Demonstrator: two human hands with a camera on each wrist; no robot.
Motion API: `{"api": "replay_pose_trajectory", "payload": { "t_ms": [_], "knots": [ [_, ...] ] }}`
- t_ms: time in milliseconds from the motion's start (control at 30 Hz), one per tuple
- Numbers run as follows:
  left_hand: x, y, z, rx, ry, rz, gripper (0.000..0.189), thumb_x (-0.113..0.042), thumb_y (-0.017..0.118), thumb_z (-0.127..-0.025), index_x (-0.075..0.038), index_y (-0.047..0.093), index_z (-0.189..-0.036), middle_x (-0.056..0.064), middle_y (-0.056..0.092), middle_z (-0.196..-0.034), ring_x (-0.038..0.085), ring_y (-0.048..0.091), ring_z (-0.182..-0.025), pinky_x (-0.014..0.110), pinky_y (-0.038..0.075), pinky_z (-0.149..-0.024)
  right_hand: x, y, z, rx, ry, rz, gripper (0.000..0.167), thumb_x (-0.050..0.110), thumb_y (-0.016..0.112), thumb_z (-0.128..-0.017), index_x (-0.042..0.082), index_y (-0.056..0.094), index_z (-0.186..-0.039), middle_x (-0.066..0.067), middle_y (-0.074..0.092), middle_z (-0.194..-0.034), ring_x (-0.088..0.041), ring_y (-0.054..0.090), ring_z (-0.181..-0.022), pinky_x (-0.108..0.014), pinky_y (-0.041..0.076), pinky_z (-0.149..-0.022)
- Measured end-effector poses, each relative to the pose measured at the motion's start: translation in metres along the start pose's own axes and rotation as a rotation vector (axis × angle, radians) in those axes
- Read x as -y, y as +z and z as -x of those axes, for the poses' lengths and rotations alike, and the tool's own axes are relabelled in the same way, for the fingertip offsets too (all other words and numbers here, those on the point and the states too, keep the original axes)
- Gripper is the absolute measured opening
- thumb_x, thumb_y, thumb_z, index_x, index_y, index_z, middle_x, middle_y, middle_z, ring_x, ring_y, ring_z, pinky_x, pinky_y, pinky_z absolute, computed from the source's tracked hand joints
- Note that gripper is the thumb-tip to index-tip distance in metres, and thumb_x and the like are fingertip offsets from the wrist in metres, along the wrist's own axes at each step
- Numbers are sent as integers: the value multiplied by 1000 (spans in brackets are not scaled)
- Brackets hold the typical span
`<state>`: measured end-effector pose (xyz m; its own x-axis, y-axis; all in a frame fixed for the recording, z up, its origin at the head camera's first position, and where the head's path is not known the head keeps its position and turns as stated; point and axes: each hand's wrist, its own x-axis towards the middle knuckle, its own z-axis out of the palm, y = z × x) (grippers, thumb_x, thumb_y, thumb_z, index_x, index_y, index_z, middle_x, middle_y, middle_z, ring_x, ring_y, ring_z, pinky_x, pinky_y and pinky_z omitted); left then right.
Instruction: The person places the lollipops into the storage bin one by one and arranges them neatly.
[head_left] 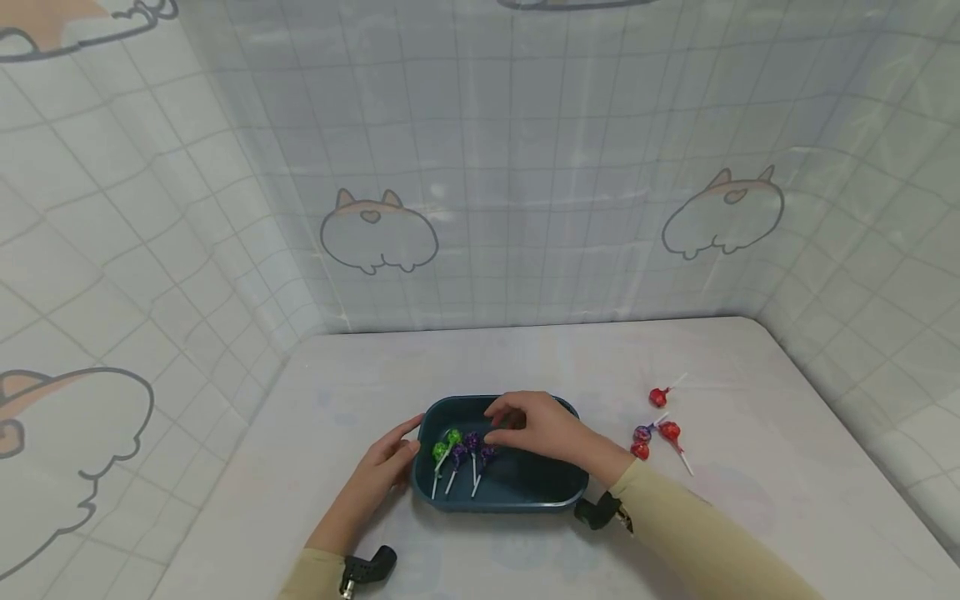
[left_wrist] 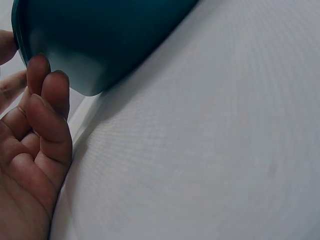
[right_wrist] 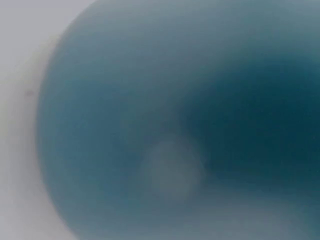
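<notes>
A dark teal tray (head_left: 525, 506) sits on the white table; its wall (left_wrist: 100, 35) fills the top of the left wrist view. My left hand (head_left: 386, 462) rests its fingers against the tray's left end, thumb near the rim. Over the middle of the tray is my right hand (head_left: 536, 425), thumb and fingers apart with nothing visible between them. Under its fingertips lies a purple lollipop (head_left: 486, 454), beside other purple lollipops (head_left: 458, 455) and green lollipops (head_left: 453, 437) in the tray's left part. The right wrist view is blurred and shows only teal tray.
Right of the tray, red lollipops (head_left: 670, 431) and a purple-blue lollipop (head_left: 642, 433) lie loose on the table (head_left: 720, 517). One more red lollipop (head_left: 657, 397) lies farther back. Tile-patterned sheets (head_left: 540, 208) stand behind and on both sides.
</notes>
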<state>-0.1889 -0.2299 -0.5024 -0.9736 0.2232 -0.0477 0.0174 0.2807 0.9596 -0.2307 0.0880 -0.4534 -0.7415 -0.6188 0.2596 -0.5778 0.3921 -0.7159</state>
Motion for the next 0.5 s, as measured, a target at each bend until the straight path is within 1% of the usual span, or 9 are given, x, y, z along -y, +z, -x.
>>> {"api": "replay_pose_trajectory", "payload": {
  "t_ms": [133,200,267,367,433,500],
  "knots": [
    [1,0,-1,-2,5,-5,47,-40,57,-100,-31,49,-145,14,63,-92,25,54,-70,30,47,-58,4,-16,10,-30,10,-59,37,44,74,-88,25,67,-119,3,69,-104,-7,63,-86,-29,53,-75],
    [0,0,-1,-2,4,-8,47,-40,57,-100,-31,48,-145,14,63,-92,25,54,-70,30,47,-58,4,-24,16,-44,23,-82,37,42,73,-88,25,67,-120,2,68,-107,-8,63,-89,-30,53,-76],
    [0,0,-1,-2,2,-12,47,-41,57,-100,-31,48,-145,13,63,-92,25,54,-70,31,48,-59,2,-32,22,-60,42,-106,38,39,74,-89,22,66,-122,-3,68,-110,-10,64,-90,-32,53,-77],
    [0,0,-1,0,-4,-13,47,-41,57,-100,-31,48,-145,13,64,-93,26,55,-72,31,48,-60,-3,-42,32,-93,71,-117,43,37,75,-88,16,66,-124,-6,67,-112,-13,64,-91,-33,54,-77],
    [0,0,-1,0,-9,-12,47,-40,57,-100,-31,49,-145,13,64,-94,26,55,-73,31,48,-60,-6,-48,38,-121,105,-111,46,39,76,-87,14,66,-124,-4,67,-111,-14,64,-90,-33,54,-77],
    [1,-1,-1,1,-16,-8,47,-40,57,-100,-32,49,-145,13,64,-94,26,55,-73,31,48,-60,-10,-52,44,-145,132,-100,47,42,76,-86,16,66,-123,-1,67,-111,-13,64,-91,-32,54,-77]
  ]
}}
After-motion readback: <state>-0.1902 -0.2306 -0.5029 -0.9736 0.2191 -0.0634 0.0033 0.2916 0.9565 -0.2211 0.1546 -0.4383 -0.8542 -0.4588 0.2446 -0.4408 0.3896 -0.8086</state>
